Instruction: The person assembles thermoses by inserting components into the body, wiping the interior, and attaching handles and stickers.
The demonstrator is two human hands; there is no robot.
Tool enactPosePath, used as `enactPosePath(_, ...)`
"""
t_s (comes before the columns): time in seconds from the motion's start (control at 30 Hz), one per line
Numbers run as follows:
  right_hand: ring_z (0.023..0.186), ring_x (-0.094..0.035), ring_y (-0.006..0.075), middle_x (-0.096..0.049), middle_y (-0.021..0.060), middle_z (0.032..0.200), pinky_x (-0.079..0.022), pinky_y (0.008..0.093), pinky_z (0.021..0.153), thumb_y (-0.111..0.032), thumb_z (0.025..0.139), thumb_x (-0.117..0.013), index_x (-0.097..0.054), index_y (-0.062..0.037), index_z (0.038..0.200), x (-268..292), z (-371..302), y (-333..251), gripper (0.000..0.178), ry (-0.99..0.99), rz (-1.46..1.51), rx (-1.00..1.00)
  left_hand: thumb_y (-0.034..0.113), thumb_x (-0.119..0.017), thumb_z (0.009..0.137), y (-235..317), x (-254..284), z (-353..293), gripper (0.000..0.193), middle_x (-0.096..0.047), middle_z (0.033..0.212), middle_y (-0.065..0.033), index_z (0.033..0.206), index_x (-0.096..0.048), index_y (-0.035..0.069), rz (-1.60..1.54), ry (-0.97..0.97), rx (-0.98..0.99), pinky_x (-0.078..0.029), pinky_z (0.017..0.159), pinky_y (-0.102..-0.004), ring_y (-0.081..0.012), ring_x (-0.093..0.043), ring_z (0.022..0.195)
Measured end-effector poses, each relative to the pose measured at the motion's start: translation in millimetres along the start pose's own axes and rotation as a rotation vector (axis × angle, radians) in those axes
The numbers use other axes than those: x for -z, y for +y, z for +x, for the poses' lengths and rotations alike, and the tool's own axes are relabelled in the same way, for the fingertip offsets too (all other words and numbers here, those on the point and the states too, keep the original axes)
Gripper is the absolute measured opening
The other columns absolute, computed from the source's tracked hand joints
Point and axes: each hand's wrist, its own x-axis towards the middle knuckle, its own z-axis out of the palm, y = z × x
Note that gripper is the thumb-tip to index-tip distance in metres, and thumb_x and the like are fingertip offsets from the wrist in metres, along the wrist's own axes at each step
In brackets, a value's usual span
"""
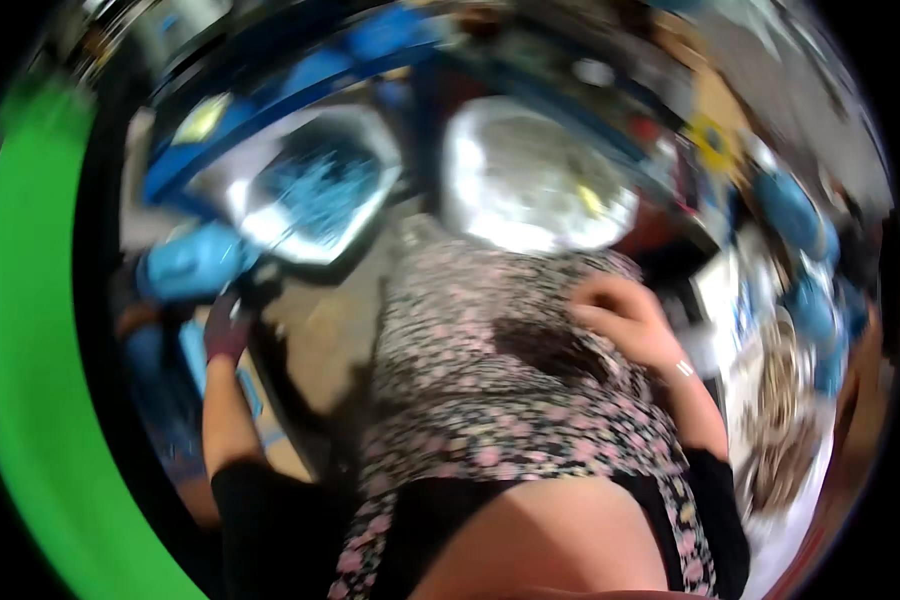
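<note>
My left hand (229,331), in a dark purplish glove, reaches out at the left. It is beside a light-blue rounded bundle or bottle (195,262); blur hides its fingers and whether they touch anything. My right hand (632,318) is bare and hovers over or rests against my floral apron (490,330). Its fingers curl toward the thumb, and what is between them, if anything, cannot be made out. Next to the fingertips a dark, soft-looking patch (550,350) lies on the apron, too smeared to name.
Ahead are two shiny bowls: the left bowl (365,232) holds blue strands or small pieces, the right bowl (460,190) a small yellowish item. Blue rack bars (270,115) run behind them. At the right lie light-coloured cord bundles (778,385) and blue wrapped rolls (795,215). A green upright (25,330) stands far left.
</note>
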Motion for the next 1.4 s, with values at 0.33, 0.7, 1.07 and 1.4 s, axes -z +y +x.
enactPosePath(0.33,0.071,-0.052,0.0087,-0.058,0.0008,0.081,-0.041,0.0228,0.065,-0.007,0.094,-0.056,-0.060,-0.0031,0.096,56,-106,53,0.006,0.685,0.151,-0.270,0.036,-0.070,0.074,38,106,62,0.058,-0.054,0.131,-0.0197,0.126,-0.056,0.012,0.471,0.053,0.232,-0.043,0.099,-0.0429,-0.0364,-0.051,0.121)
enactPosePath(0.7,0.080,-0.060,0.0121,-0.065,0.0036,0.085,-0.049,0.0284,0.074,-0.021,0.091,-0.062,-0.064,-0.0042,0.098,59,-92,94,0.018,0.581,-0.089,-0.504,0.024,-0.073,0.082,-40,106,1,0.031,-0.065,0.098,-0.0185,0.100,-0.065,-0.001,-0.138,0.384,-0.198,-0.051,0.081,-0.0405,-0.0320,-0.062,0.089)
enactPosePath(1.07,0.081,-0.067,0.0316,-0.069,0.0169,0.086,-0.051,0.0400,0.079,-0.030,0.086,-0.060,-0.071,-0.0053,0.096,224,-153,103,0.029,1.224,-0.722,-0.633,0.027,-0.073,0.080,227,190,-63,0.045,-0.061,0.106,-0.0154,0.110,-0.058,-0.002,-0.850,0.625,-0.237,-0.048,0.081,-0.0384,-0.0272,-0.058,0.091)
enactPosePath(1.4,0.095,-0.064,0.0338,-0.066,0.0196,0.098,-0.051,0.0431,0.084,-0.016,0.087,-0.053,-0.068,-0.0038,0.096,146,106,160,0.022,0.450,-0.843,-0.114,0.034,-0.066,0.080,270,214,-103,0.059,-0.057,0.121,-0.0169,0.125,-0.053,-0.002,-1.134,0.606,-0.230,-0.046,0.091,-0.0399,-0.0305,-0.056,0.106)
